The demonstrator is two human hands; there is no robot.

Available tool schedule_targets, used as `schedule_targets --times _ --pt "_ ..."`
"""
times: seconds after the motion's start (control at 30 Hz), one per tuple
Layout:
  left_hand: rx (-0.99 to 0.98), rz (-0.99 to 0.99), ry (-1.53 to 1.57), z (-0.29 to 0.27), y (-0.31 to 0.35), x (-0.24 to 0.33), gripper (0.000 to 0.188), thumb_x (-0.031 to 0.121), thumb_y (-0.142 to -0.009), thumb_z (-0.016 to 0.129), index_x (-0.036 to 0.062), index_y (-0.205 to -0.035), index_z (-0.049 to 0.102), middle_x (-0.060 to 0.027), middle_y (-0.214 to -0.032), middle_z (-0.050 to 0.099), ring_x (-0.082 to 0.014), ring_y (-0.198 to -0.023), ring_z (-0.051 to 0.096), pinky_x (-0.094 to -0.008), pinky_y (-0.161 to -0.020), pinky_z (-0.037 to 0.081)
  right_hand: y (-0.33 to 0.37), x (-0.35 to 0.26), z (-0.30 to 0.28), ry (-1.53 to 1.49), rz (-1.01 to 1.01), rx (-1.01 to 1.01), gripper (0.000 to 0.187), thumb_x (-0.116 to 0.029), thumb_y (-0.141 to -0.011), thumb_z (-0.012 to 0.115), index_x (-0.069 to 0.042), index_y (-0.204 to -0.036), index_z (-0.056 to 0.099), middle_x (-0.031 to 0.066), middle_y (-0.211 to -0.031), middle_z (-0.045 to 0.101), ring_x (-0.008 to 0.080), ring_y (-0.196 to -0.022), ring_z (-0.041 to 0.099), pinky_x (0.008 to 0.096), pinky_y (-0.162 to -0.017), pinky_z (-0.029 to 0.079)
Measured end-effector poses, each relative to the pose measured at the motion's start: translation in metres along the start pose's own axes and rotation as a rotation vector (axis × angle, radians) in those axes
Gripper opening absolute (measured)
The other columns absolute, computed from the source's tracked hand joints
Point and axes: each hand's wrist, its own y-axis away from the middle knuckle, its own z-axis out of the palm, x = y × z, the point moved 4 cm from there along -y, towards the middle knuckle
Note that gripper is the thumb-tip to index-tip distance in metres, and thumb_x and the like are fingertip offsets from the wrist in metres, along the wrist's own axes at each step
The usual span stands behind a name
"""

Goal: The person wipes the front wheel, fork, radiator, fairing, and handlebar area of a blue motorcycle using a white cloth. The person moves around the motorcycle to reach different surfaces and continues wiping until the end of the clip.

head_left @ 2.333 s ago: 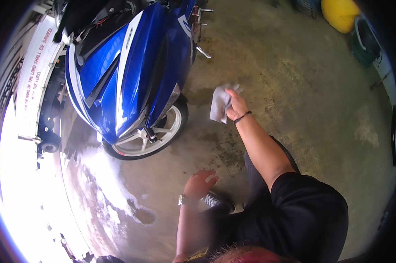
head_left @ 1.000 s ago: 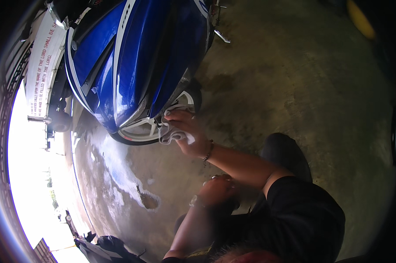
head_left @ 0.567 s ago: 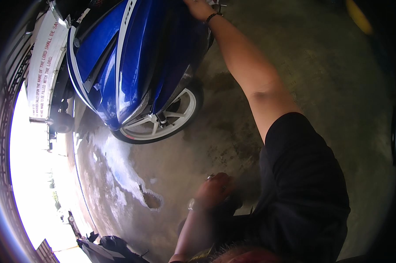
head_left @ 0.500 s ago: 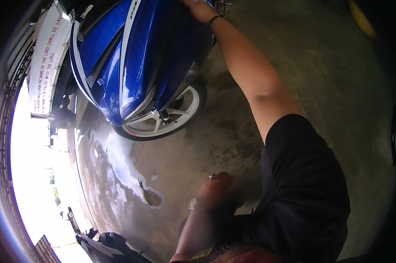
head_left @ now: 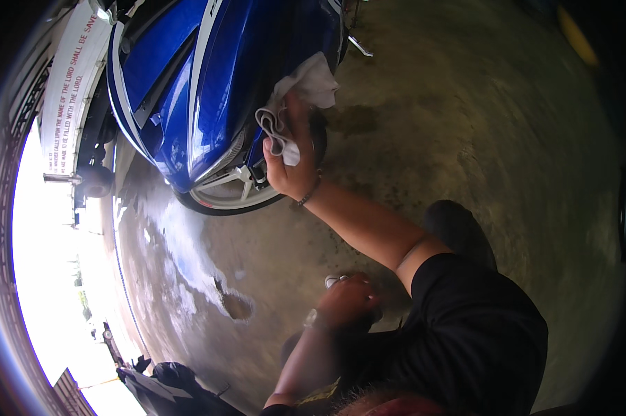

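Note:
A blue motorcycle fairing (head_left: 219, 90) with white stripes fills the upper left, its white-spoked wheel (head_left: 233, 197) below it. My right hand (head_left: 293, 166) is closed on a pale grey cloth (head_left: 316, 80), bunched at the palm and flaring out past the fingers. Hand and cloth are at the fairing's lower right edge, over the wheel; the exact contact is hidden. My left hand (head_left: 348, 303), with a watch on its wrist, is low in the middle near my dark clothing. Its fingers are curled, and a small white bit shows beside them; what they hold is unclear.
Wet concrete floor (head_left: 209, 277) has a bright puddle on the left. A white banner (head_left: 67, 104) hangs beyond the motorcycle. Another dark motorcycle (head_left: 171, 392) stands at the lower left. A metal stand (head_left: 360, 46) juts out beside the blue one.
My right hand has come down from the fairing's top toward the wheel, and the cloth in it is now visible. My left hand has barely moved.

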Motion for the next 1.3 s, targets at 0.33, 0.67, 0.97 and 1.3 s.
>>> schedule_targets --times 0.33,0.67,0.97,1.3 --pt "-0.193 0.157 0.024 0.03 -0.012 0.02 0.019 0.027 -0.094 0.065 0.017 -0.101 0.078 -0.0117 -0.119 0.067 -0.031 -0.113 0.063 -0.0432 -0.095 0.052 0.072 -0.01 -0.024 0.06 0.041 -0.505 0.056 -0.015 -0.08 0.071 -0.011 -0.136 0.067 0.0099 -0.142 0.053 0.0317 -0.136 0.049 0.047 -0.114 0.042" --pt "-0.15 0.082 0.014 0.012 -0.011 0.027 0.042 0.04 -0.095 0.064 0.005 -0.117 0.072 -0.0167 -0.125 0.067 -0.0342 -0.117 0.065 -0.0444 -0.102 0.051 0.022 0.013 -0.089 -0.216 0.243 0.203 0.057 -0.034 -0.107 0.051 0.006 -0.146 0.038 0.0131 -0.137 0.053 0.0205 -0.125 0.052 0.0345 -0.108 0.039" --pt "-0.035 0.125 0.03 0.008 0.009 0.031 0.028 0.035 -0.099 0.062 0.0121 -0.107 0.075 -0.0151 -0.131 0.064 -0.0343 -0.117 0.064 -0.0453 -0.1 0.051 -0.113 0.104 -0.053 0.013 0.224 -0.041 0.06 -0.041 -0.108 0.049 0.002 -0.149 0.045 0.0203 -0.155 0.047 0.0345 -0.142 0.044 0.0397 -0.117 0.032" --pt "-0.219 0.215 0.103 0.028 -0.01 0.016 0.025 0.03 -0.098 0.062 0.0127 -0.105 0.078 -0.0125 -0.128 0.065 -0.0308 -0.111 0.066 -0.0433 -0.094 0.053 0.069 0.018 -0.028 0.04 0.099 -0.358 0.06 -0.042 -0.104 0.051 0.005 -0.141 0.055 0.0241 -0.162 0.034 0.0393 -0.149 0.035 0.0529 -0.122 0.023"
